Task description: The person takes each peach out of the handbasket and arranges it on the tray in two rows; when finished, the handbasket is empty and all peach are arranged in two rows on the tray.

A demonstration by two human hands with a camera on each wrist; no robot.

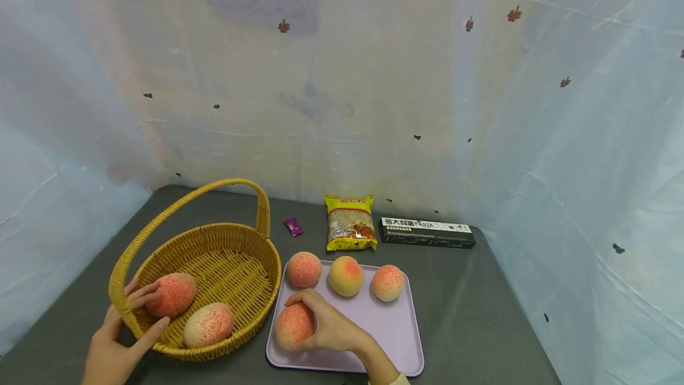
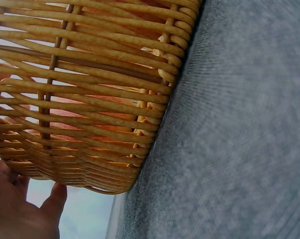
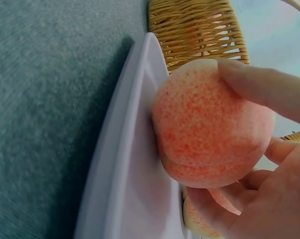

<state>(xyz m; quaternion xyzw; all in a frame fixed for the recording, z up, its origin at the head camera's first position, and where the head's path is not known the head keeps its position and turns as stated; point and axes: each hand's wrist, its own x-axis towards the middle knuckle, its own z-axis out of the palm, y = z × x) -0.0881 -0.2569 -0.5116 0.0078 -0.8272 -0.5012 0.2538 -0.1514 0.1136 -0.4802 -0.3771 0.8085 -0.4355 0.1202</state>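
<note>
In the head view my right hand point(image 1: 333, 327) grips a pink-and-cream peach point(image 1: 293, 327) at the near left of a lilac tray point(image 1: 382, 325). The right wrist view shows that peach point(image 3: 210, 124) between thumb and fingers, close over the tray. Three other peaches, one pink point(image 1: 304, 270), one yellow point(image 1: 345, 276) and one speckled point(image 1: 388, 283), line the tray's far side. My left hand point(image 1: 114, 340) holds the near left rim of a wicker basket point(image 1: 256, 266), its fingertips against a red peach point(image 1: 173, 294) inside. A paler peach point(image 1: 209, 325) lies beside that one.
Behind the tray are a small purple packet point(image 1: 293, 227), a yellow food bag point(image 1: 350, 223) and a black pasta box point(image 1: 427, 233). The basket's tall handle point(image 1: 176, 204) arches over its left side. Pale curtains point(image 1: 342, 106) surround the dark table point(image 1: 470, 325).
</note>
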